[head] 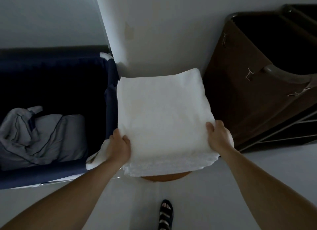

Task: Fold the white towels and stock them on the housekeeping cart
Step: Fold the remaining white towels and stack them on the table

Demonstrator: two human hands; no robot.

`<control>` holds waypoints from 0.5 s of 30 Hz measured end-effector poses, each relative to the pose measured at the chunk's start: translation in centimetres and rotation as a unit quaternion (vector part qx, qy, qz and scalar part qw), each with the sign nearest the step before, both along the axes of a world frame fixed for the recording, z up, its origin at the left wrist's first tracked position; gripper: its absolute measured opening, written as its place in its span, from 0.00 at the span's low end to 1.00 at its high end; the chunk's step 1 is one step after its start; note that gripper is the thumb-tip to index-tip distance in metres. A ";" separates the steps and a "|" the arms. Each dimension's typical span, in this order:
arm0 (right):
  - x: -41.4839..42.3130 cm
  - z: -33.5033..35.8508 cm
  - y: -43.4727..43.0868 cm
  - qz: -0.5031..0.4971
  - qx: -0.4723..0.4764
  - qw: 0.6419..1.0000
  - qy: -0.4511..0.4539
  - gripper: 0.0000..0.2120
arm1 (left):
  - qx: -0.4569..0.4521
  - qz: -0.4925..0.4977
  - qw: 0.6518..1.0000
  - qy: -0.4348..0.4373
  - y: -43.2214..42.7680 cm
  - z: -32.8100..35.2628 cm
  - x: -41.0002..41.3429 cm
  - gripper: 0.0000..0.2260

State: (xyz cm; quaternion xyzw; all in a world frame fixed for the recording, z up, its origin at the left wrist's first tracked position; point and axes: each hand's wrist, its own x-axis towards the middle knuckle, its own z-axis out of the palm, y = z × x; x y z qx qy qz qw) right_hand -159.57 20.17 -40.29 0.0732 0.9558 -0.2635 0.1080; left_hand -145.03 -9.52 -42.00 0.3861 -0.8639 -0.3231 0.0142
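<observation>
Towel (163,116) near corners in left hand (118,149), right hand (218,135); edges overhanging stool (164,176).

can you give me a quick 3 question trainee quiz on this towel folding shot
1. True or false: both hands grip the near edge of the folded white towel.
2. What lies in the dark blue bin? A) grey bedding B) shoes C) bottles
3. On which side of the towel does the brown cart stand?

Key:
1. True: left hand and right hand each hold a near corner.
2. A, grey bedding.
3. The right.
</observation>
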 end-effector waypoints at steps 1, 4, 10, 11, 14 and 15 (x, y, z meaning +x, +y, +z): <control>-0.2 0.1 -0.1 0.005 0.015 1.000 0.016 0.19 | -0.028 -0.013 0.999 -0.021 -0.1 0.2 0.0 0.20; -0.8 0.7 -0.8 0.061 0.099 0.987 0.106 0.27 | -0.181 -0.131 0.974 -0.032 -1.0 1.0 -0.5 0.30; 0.2 0.1 -4.8 0.322 0.215 0.915 0.115 0.36 | -0.204 -0.345 0.914 -0.058 0.3 0.0 -3.5 0.35; 0.5 -0.9 -4.8 0.328 0.220 0.915 0.080 0.38 | -0.189 -0.346 0.916 -0.071 0.6 -0.7 -3.5 0.36; 0.2 -3.1 -3.8 0.320 0.227 0.918 0.056 0.39 | -0.173 -0.330 0.923 -0.092 1.0 -2.4 -3.0 0.37; 0.0 -3.6 -3.6 0.324 0.226 0.917 0.056 0.38 | -0.174 -0.325 0.925 -0.092 1.2 -2.8 -2.9 0.37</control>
